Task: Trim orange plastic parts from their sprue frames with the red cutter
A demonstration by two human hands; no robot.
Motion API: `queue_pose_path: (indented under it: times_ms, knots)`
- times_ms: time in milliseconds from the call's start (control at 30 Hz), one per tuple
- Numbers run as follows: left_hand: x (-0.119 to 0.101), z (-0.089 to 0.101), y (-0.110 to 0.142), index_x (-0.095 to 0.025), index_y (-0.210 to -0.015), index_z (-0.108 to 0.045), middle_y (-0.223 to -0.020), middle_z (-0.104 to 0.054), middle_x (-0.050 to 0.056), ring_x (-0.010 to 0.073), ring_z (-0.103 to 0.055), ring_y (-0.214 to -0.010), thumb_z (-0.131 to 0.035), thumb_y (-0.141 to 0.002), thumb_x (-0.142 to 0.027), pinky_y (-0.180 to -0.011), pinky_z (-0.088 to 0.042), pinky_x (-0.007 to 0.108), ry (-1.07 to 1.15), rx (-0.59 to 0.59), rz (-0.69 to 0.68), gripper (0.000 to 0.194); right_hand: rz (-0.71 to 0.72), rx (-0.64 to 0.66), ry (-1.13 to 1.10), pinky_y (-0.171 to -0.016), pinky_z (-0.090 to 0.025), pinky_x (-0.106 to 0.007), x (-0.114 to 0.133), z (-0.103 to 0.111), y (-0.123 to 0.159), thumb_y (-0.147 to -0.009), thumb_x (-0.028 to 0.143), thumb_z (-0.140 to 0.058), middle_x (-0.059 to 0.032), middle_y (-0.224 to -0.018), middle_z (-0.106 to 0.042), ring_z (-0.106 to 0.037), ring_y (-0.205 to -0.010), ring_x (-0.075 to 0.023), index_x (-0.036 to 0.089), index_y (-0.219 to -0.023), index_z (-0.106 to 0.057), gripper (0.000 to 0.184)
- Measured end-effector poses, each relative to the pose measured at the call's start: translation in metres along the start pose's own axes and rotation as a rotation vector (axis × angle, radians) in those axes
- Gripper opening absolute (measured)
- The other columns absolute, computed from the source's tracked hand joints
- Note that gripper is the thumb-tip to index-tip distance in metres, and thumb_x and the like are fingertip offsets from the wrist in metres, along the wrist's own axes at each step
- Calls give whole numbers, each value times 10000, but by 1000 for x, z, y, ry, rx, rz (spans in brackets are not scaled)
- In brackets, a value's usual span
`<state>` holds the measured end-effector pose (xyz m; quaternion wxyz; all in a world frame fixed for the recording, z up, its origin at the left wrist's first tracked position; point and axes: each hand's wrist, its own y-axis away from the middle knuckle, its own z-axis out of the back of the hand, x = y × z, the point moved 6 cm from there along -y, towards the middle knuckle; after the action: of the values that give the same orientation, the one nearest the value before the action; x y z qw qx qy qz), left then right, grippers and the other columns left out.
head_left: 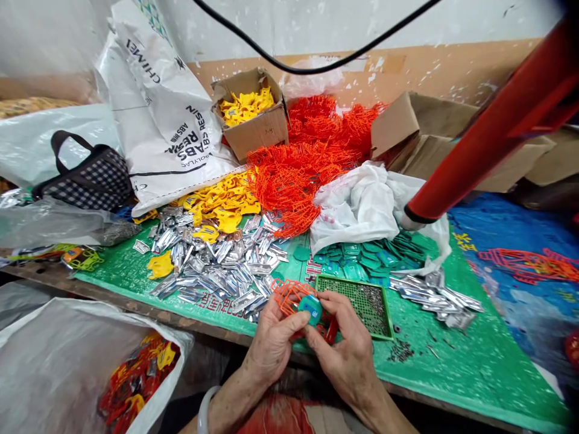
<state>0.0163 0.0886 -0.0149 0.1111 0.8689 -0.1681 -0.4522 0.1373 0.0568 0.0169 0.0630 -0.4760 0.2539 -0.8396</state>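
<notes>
Just over the table's front edge, my left hand [274, 337] is closed on an orange openwork plastic frame [287, 294], its thumb against a round teal plastic piece [310, 308]. My right hand [344, 337] pinches the same teal piece from the other side, fingers curled at its edge. A red part shows between the hands, partly hidden by my right fingers. Beyond them is a green mesh tray [389, 330] of small dark metal bits. Shiny metal plates [217, 265] are heaped ahead to the left, and teal pieces [362, 259] lie behind the tray.
Orange frames [294, 175] and yellow parts [226, 202] are piled farther back. A cardboard box [257, 129] holds more yellow parts. A red pole [488, 126] slants in from the right. At lower left, a white sack [54, 361] contains red and yellow pieces. Metal strips [441, 298] lie right.
</notes>
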Motion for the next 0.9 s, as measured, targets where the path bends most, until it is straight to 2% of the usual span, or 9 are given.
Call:
queue_pose_path:
  times_ms: [133,333,567,667,733,767,800,900]
  knots:
    - [1,2,1,-188,-1038,-688,-989,-740,39,161,-665,-831,-818,-680,-167,-713,-525,238,4,9,22,382,-5,9,-19,-878,-550,-314,1,0,-2,-826,147,-653,-94,-1102,-637,-635,-1043,-195,190,-1086,-565,278]
    - [0,-1,1,-198,-1024,-691,-932,-747,9,145,-669,-819,-806,-662,-118,-792,-526,248,30,-7,36,388,8,25,-8,-834,-558,-293,5,-2,-3,-825,137,-641,-97,-1091,-633,-646,-1023,-190,179,-1044,-573,233]
    - [0,-5,0,-194,-1005,-679,-936,-765,7,155,-688,-835,-765,-668,-90,-824,-528,260,1,-1,11,362,20,26,26,-843,-573,-334,5,-7,-1,-829,120,-624,-111,-1106,-639,-648,-1041,-211,174,-1065,-584,246]
    - [-2,-4,0,-193,-1030,-665,-963,-766,14,165,-694,-863,-760,-674,-95,-836,-529,267,-22,-14,-6,381,40,101,48,-874,-580,-362,9,-5,-1,-831,132,-640,-124,-1145,-637,-638,-1085,-229,171,-1106,-573,286]
    - [-3,-4,1,-192,-1070,-649,-1011,-763,30,181,-698,-905,-761,-684,-114,-844,-534,278,-26,-4,0,410,64,136,69,-916,-572,-404,12,8,-4,-823,177,-681,-135,-1198,-623,-622,-1129,-255,172,-1191,-563,386]
    - [-3,-3,1,-193,-1092,-638,-1029,-760,38,189,-701,-913,-765,-689,-127,-838,-540,286,-25,-1,11,428,67,110,79,-926,-568,-425,12,21,-8,-815,206,-704,-135,-1218,-616,-619,-1133,-264,180,-1236,-558,446]
    - [-3,-2,1,-194,-1107,-629,-1034,-758,42,192,-705,-907,-771,-692,-139,-828,-548,292,-25,-4,25,442,55,41,85,-922,-566,-444,9,39,-14,-808,228,-721,-128,-1220,-615,-625,-1116,-268,196,-1266,-557,487]
    - [-3,3,3,-199,-1087,-615,-975,-755,29,183,-718,-806,-790,-697,-164,-762,-571,293,-53,-29,57,429,-47,-335,71,-829,-572,-472,-10,109,-38,-766,238,-769,-90,-1173,-625,-659,-960,-245,259,-1284,-573,554]
